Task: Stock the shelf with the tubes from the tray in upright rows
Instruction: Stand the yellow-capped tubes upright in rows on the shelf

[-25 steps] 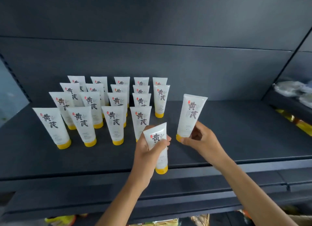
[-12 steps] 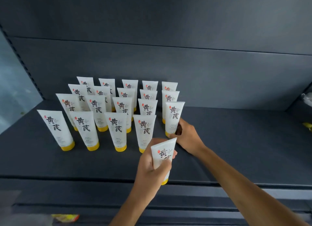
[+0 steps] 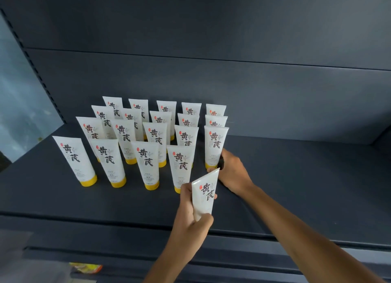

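Several white tubes with yellow caps (image 3: 146,162) stand cap-down in rows on the dark shelf (image 3: 296,187). My right hand (image 3: 232,172) grips the base of the front tube of the rightmost column (image 3: 215,147), which stands upright on the shelf, thumb at its yellow cap. In front of it, my left hand (image 3: 190,219) holds another tube (image 3: 204,198) tilted above the shelf's front part; its cap is hidden by my fingers. The tray is not in view.
The shelf's right half is bare up to the dark back panel (image 3: 254,92). A slotted upright (image 3: 31,66) bounds the left side. Below the shelf's front edge, a yellow packet (image 3: 85,268) lies on a lower level.
My right hand carried its tube from the shelf's front right back into the rightmost column and stood it there. My left hand has kept hold of its tube, now slightly tilted.
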